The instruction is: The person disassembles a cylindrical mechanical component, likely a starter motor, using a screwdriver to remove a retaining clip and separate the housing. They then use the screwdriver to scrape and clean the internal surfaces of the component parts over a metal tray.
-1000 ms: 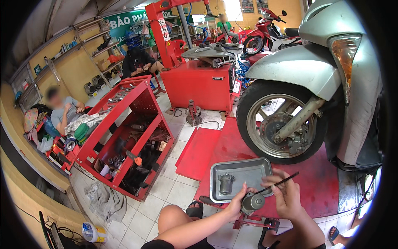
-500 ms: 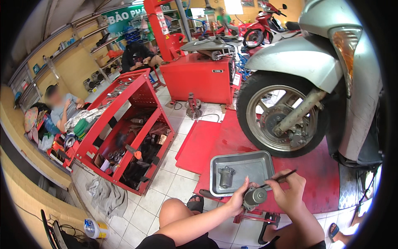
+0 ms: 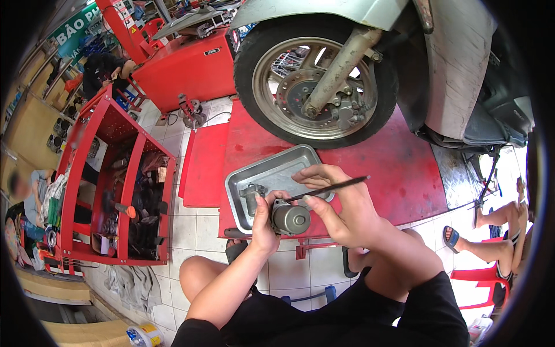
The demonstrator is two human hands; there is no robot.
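My left hand [image 3: 265,226] is closed around a small grey cylindrical motor [image 3: 292,220], its round end turned up toward me. My right hand [image 3: 346,209] holds a thin dark rod [image 3: 341,185] between thumb and fingers. The rod's inner end meets the motor's upper edge; I cannot tell what kind of tip it has. Just beyond my hands lies a shallow metal tray [image 3: 230,184]. In its left part rests another small cylindrical motor [image 3: 250,199], partly hidden by my left hand.
The tray sits on a red lift platform [image 3: 393,179], below a silver scooter's front wheel [image 3: 315,92]. A red tool cart [image 3: 107,173] stands at left, a grey cloth [image 3: 133,286] on the floor near it. Another person's legs [image 3: 491,231] and a red chair [image 3: 480,283] are at right.
My view has swung right and down, so the cart and wheel sit further left. The right hand's fingers have spread and stretched over the tray. Each hand keeps its hold.
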